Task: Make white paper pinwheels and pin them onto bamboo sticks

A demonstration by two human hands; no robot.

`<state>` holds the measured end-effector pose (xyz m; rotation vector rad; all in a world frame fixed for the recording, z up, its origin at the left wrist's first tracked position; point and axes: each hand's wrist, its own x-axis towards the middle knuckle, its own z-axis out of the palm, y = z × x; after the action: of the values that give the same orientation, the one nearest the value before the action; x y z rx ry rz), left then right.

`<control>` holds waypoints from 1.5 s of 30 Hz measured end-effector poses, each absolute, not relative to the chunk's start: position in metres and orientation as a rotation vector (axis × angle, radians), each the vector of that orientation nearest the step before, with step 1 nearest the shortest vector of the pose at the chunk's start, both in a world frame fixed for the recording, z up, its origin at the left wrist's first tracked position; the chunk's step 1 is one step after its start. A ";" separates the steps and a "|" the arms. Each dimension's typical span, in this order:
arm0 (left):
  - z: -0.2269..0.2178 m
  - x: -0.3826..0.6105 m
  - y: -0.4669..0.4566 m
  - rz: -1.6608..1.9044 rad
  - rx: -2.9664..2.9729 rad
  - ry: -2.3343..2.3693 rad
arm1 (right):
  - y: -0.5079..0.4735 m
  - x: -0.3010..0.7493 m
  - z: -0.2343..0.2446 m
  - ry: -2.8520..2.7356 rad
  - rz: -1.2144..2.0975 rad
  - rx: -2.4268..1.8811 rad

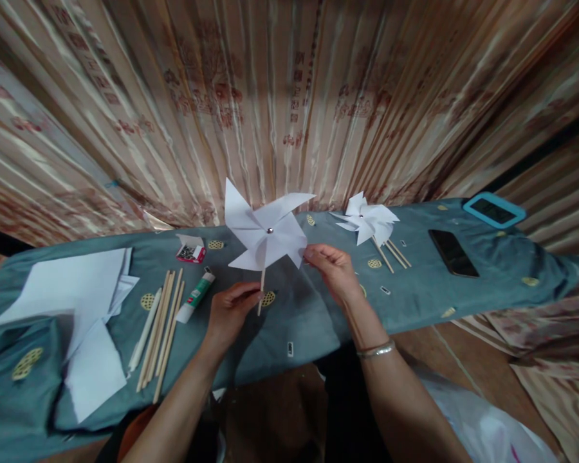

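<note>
A white paper pinwheel [280,239] with a shiny pin at its centre stands upright on a thin wooden stick, held above the cloth-covered table. My left hand [231,312] is closed around the lower part of that stick. At the pinwheel's right side, my right hand [330,267] pinches the edge of a paper blade between thumb and fingers. Left of my left hand lie a green and white glue stick [196,296] and a bundle of wooden sticks [163,328]. Behind them is a small open red and white box [191,249] of dark pins.
White paper sheets [77,283] lie on the left of the grey-green cloth [289,328]. More white pinwheels [367,218] with sticks rest to the right, near a black phone [452,253] and a blue-framed device [495,210]. A pleated curtain [270,96] hangs behind the table.
</note>
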<state>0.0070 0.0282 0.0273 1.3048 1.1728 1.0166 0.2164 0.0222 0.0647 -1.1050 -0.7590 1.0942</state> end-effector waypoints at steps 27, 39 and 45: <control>0.024 0.009 0.028 1.076 1.281 1.168 | 0.012 0.168 0.058 -1.016 1.387 -1.005; 0.025 0.005 0.027 1.004 1.330 1.153 | 0.029 0.230 0.064 -0.721 0.856 -1.144; 0.024 0.005 0.027 0.982 1.328 1.143 | 0.026 0.224 0.061 -0.809 0.920 -1.180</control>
<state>0.0054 0.0272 0.0240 1.3276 1.1430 0.9821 0.2244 0.0264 0.0608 -1.1803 -0.8094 0.9197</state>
